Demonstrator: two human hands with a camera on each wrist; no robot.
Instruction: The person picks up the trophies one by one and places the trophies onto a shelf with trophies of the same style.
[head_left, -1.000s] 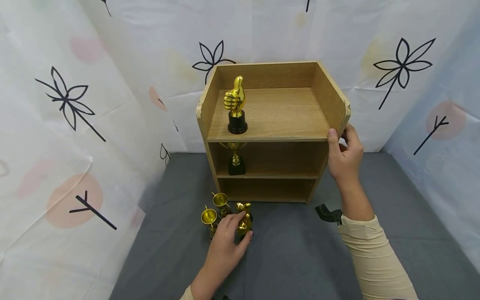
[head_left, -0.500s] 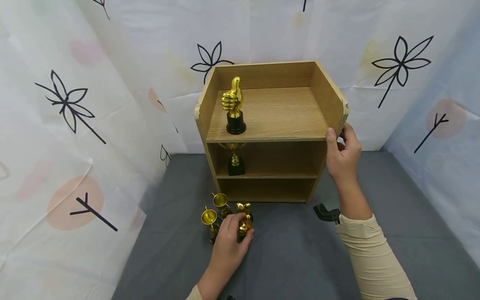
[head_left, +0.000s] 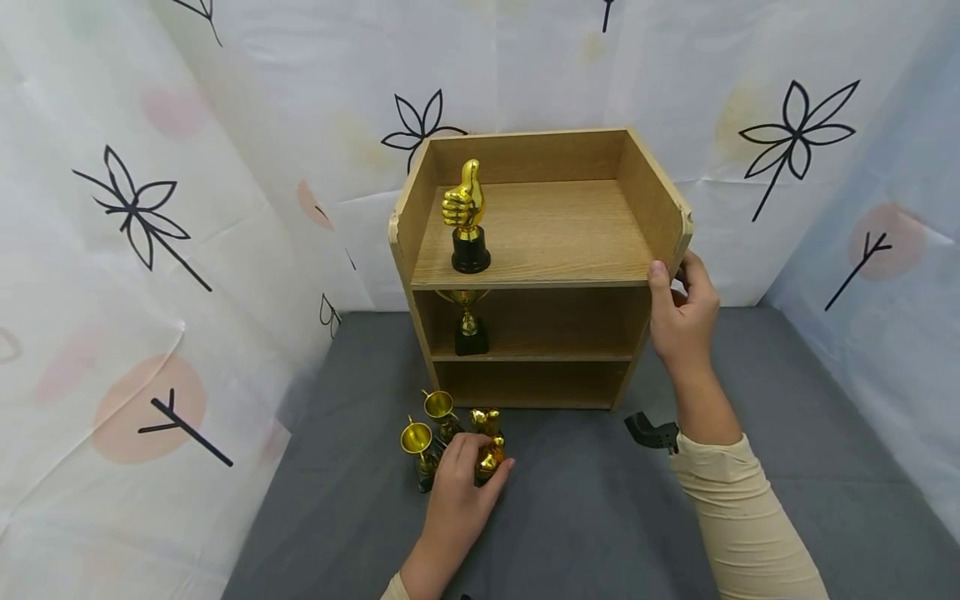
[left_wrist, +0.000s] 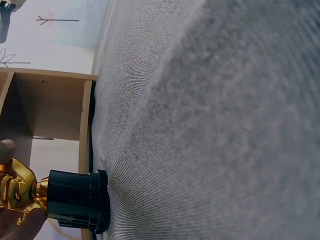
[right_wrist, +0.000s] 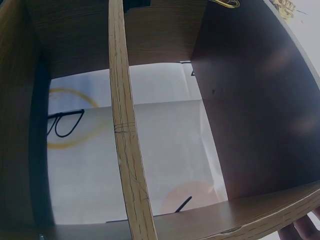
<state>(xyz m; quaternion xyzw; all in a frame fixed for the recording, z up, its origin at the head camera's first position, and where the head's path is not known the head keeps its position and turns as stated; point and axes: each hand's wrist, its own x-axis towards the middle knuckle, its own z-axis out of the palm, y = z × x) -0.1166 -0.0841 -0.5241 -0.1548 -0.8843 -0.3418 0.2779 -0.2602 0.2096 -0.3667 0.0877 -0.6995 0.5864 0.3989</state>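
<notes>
On the grey cloth in front of the shelf, my left hand (head_left: 459, 492) holds a gold thumbs-up trophy (head_left: 489, 460) between thumb and fingers. In the left wrist view this trophy's black base (left_wrist: 77, 200) is right at the cloth, and fingertips lie along its gold part. My right hand (head_left: 684, 317) grips the right side of the wooden shelf (head_left: 562, 225), thumb at the front edge; a few of its fingers (right_wrist: 305, 227) show in the right wrist view. Another gold trophy (head_left: 484, 419) stands just behind the held one. Two gold cup trophies (head_left: 416, 437) (head_left: 438, 406) stand left of my left hand.
A gold thumbs-up trophy (head_left: 467, 212) stands on the shelf's top level at the left. Below it, on the middle level, is a cup trophy (head_left: 471, 329), partly hidden by the top board. Patterned white cloth (head_left: 300, 108) hangs behind and at the sides.
My left hand has shifted slightly right around the trophy, its thumb now further right. The right hand keeps its grip on the shelf, and the head view has moved a little.
</notes>
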